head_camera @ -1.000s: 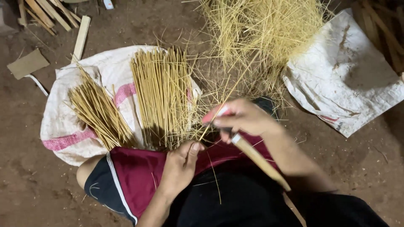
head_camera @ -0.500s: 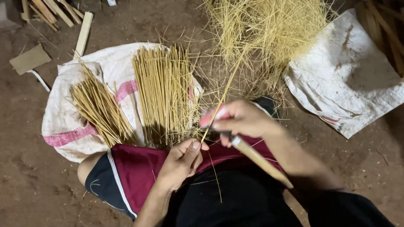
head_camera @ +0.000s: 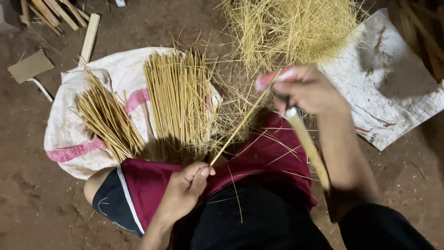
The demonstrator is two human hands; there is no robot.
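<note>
My left hand (head_camera: 187,187) rests on my maroon-clad knee (head_camera: 152,185) and pinches the near end of a thin yellow stick (head_camera: 240,125). The stick slants up and right to my right hand (head_camera: 312,90). That hand grips a knife with a long pale wooden handle (head_camera: 307,143) that points back toward my body. A finger wrapped in pink (head_camera: 273,78) presses against the stick's far end. The blade is hidden under the fingers.
A white sack (head_camera: 69,134) on the dirt floor carries two bundles of trimmed sticks (head_camera: 178,99) (head_camera: 108,120). A loose heap of yellow fibres (head_camera: 296,28) lies beyond, beside another white sack (head_camera: 393,83). Wood offcuts (head_camera: 88,39) and a cardboard scrap (head_camera: 30,66) lie at top left.
My right hand has lifted up and away from my lap with the knife. The stick now stretches straight between both hands. My left hand has closed on its end.
</note>
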